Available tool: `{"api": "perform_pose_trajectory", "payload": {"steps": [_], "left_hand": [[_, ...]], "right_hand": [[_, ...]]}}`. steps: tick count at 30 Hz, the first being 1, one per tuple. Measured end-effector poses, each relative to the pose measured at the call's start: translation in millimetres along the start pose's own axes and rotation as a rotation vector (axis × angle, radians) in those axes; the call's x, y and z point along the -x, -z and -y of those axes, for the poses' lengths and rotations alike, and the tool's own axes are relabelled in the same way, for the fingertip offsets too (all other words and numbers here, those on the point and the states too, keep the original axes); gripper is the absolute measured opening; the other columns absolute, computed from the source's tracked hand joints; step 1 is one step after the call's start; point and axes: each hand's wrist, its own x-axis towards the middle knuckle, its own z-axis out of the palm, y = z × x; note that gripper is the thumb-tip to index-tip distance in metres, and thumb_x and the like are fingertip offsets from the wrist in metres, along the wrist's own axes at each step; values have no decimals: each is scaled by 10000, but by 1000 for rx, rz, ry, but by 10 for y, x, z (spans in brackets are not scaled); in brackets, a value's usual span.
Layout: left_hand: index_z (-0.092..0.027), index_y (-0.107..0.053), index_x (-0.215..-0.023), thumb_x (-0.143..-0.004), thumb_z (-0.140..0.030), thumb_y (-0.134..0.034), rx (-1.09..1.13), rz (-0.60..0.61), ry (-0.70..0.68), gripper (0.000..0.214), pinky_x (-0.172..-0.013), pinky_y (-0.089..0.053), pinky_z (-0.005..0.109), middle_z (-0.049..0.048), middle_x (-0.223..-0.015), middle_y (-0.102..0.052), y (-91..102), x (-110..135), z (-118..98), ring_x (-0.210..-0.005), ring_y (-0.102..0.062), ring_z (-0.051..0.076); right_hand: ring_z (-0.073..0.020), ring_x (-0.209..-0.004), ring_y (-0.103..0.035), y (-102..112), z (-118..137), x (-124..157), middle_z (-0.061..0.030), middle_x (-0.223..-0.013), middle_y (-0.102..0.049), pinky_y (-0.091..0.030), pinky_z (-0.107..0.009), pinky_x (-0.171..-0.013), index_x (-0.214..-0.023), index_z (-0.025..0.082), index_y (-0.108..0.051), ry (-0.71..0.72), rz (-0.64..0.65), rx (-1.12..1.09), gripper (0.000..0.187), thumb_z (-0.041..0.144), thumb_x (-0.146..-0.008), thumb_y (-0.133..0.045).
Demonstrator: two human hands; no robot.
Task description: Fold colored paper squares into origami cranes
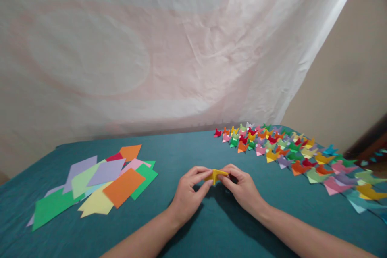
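The workpiece is a yellow folded paper [215,177], small and matte, with crisp creases and flat facets. It is located between the two hands, over the near middle of the bench [178,151], which carries a smooth teal covering. An upright crease divides the piece near its centre; one wing extends to each side, the right wing tapering toward the right hand. The long axis runs left to right, across the person's front. The lower end of the crease points toward the person. Finer folds are partly covered by the fingertips and cannot be read with certainty.

Left hand [192,187]: thumb and forefinger pinch the left wing, thumb on the near side, knuckles bent. Right hand [242,187]: thumb and fingers are closed on the right wing, fingers curled. Both forearms converge from the near edge of the view.

Left side: flat coloured paper sheets [123,187], straight-edged, lie overlapped in a loose pile. Right side: folded paper birds [272,156], many-coloured with pointed tips, stand in rows. Behind the bench hangs a pale, wrinkled sheet of material [181,56].
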Motion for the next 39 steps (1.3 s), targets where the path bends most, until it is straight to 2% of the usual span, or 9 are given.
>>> {"api": "perform_pose_trajectory", "payload": {"steps": [7, 18, 23, 31, 39], "left_hand": [[-249, -657, -1104, -858, -193, -561, -10, 12, -8, 269, -905, -453, 295, 44, -1054, -636, 8, 4, -20, -989, -588, 173], [-265, -605, -1179, -856, -196, -564, -13, 51, -38, 333, -969, -427, 343, 49, -1167, -612, -15, 20, -28, -1074, -560, 190], [-271, -610, -1174, -862, -196, -556, -29, 37, -60, 326, -942, -436, 340, 62, -1117, -593, -18, 32, -25, -1038, -554, 187], [-280, -618, -1161, -844, -200, -592, -116, -2, -80, 328, -910, -438, 320, 55, -1061, -570, -33, 65, 17, -990, -545, 178], [-265, -630, -1142, -842, -231, -593, -108, 26, -43, 304, -885, -447, 315, 49, -1011, -620, -21, 50, -29, -950, -571, 179]], "right_hand": [[-155, -668, -526, -12, -1, 12, -37, -760, -598, -412, -259, -604, -812, 176, -668, 47, -6, -5, 210, 339, -858, -543], [-172, -746, -569, -6, 53, 23, -47, -821, -636, -447, -274, -694, -853, 183, -659, 42, 15, 12, 217, 341, -882, -512], [-168, -708, -569, -15, 37, 29, -40, -792, -646, -442, -267, -646, -860, 189, -663, 58, -8, 40, 190, 340, -861, -547], [-181, -759, -595, -2, 26, 21, -52, -830, -664, -467, -296, -731, -850, 197, -690, 93, 4, 8, 202, 336, -870, -545], [-189, -779, -604, 5, 51, 30, -53, -823, -665, -481, -303, -743, -852, 207, -712, 78, 3, -5, 230, 367, -868, -546]]}}
